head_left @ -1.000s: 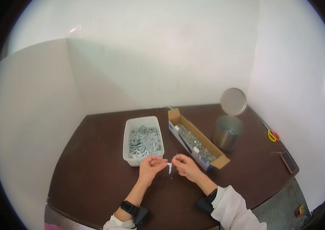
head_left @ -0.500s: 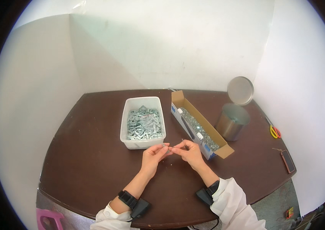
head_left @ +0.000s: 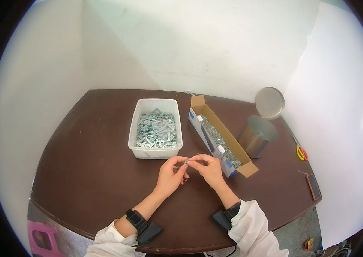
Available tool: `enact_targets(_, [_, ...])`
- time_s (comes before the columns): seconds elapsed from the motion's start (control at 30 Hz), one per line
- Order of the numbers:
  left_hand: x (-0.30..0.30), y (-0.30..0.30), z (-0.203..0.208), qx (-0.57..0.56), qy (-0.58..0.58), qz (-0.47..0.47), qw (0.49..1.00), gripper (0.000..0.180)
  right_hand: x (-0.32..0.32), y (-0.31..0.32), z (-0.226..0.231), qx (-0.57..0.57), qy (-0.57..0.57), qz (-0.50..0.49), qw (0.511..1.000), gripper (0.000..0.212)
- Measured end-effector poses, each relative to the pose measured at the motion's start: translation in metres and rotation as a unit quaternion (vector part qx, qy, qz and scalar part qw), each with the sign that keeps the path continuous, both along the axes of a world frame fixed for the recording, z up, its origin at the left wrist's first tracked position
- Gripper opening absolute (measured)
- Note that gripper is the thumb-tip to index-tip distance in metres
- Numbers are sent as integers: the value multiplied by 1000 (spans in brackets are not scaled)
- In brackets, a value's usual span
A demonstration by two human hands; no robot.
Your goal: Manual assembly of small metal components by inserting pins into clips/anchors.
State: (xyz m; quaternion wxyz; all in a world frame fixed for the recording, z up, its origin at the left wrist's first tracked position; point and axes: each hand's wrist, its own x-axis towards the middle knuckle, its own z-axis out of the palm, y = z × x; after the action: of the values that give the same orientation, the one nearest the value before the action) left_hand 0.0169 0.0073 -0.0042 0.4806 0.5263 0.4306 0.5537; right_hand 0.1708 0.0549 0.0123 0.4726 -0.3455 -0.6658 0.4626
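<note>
Just in front of the white plastic tub, my two hands meet fingertip to fingertip. Between the thumb and fingers of my left hand [head_left: 171, 176] is a small grey metal piece [head_left: 186, 162], mostly covered by the fingertips. My right hand [head_left: 210, 170] pinches at the same spot, and a thin dark piece [head_left: 199, 157] pokes up from its fingers; its full shape is hidden. Flat, strip-like metal pieces [head_left: 156, 128] fill the tub [head_left: 155, 153]. A long open cardboard box [head_left: 246, 169] beside my right hand holds many small grey metal parts [head_left: 220, 143].
A metal canister [head_left: 256, 137] stands right of the box, with a round lid [head_left: 270, 103] behind it. Scissors with yellow and red handles [head_left: 302, 153] and a phone [head_left: 313, 187] lie along the table's right edge. White walls enclose the brown table [head_left: 91, 171]; a pink stool [head_left: 44, 237] is lower left.
The view has shifted slightly, so the tub and box sit a little higher and further left. My fingertips have drawn closer together around the small metal piece.
</note>
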Motion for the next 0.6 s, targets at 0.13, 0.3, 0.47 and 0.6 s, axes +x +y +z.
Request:
enact_targets(0.13, [7,-4,5,43,-13,60,997,26,2,1,-2,-1,-11,-1,1000,12])
enact_targets(0.3, [4,-8,10,26,-30,75,996,34,2,2,-3,3,-49,1,999,15])
enact_targets(0.47, [5,-11,4,35,-22,92,995,30,2,-4,-7,-11,-52,9,999,16])
enact_targets(0.6, [4,-7,-3,81,-17,95,992,28,-1,-13,8,-60,-45,30,997,13])
